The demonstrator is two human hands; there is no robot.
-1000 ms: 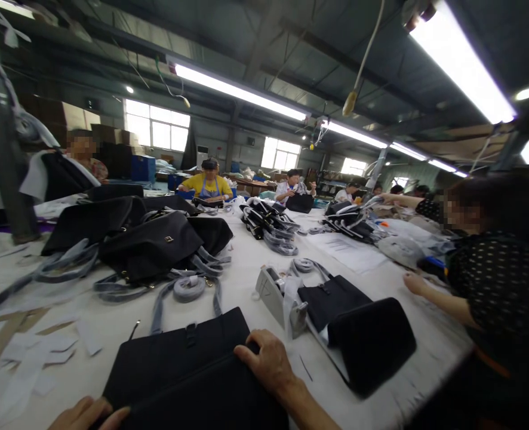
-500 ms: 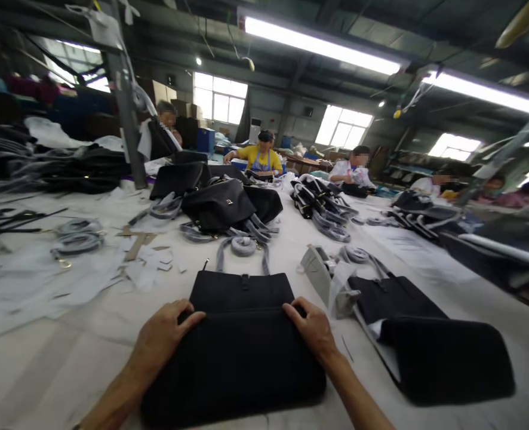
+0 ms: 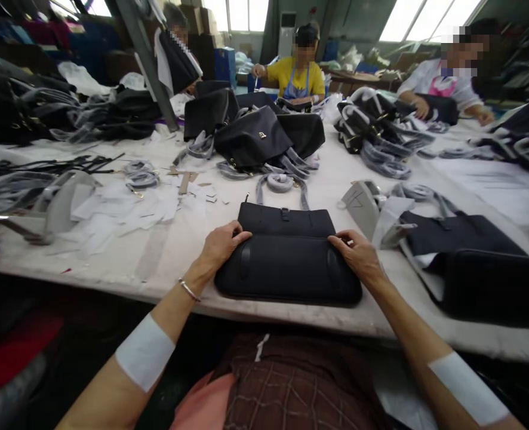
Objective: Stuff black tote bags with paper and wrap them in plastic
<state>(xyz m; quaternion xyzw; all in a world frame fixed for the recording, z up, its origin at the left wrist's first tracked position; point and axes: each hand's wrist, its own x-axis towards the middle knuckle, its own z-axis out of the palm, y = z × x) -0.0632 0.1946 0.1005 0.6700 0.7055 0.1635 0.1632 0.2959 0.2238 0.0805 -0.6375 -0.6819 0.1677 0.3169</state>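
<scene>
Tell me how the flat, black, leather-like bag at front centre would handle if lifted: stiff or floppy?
The bag probably stays fairly stiff in its near panel, which lies flat with an even, rounded outline. It may hinge at the line across it. The thin, grey-wrapped strap at its far edge would likely flop, as it curves loosely; its attachment is hidden.

From my end, I have the bag (image 3: 286,269) on the table (image 3: 157,254), between left hand (image 3: 223,242) and right hand (image 3: 358,254) — paper scraps (image 3: 128,206) leftward, tape dispenser (image 3: 360,206) then second bag (image 3: 497,286) rightward — piled bags (image 3: 255,140) behind.
</scene>
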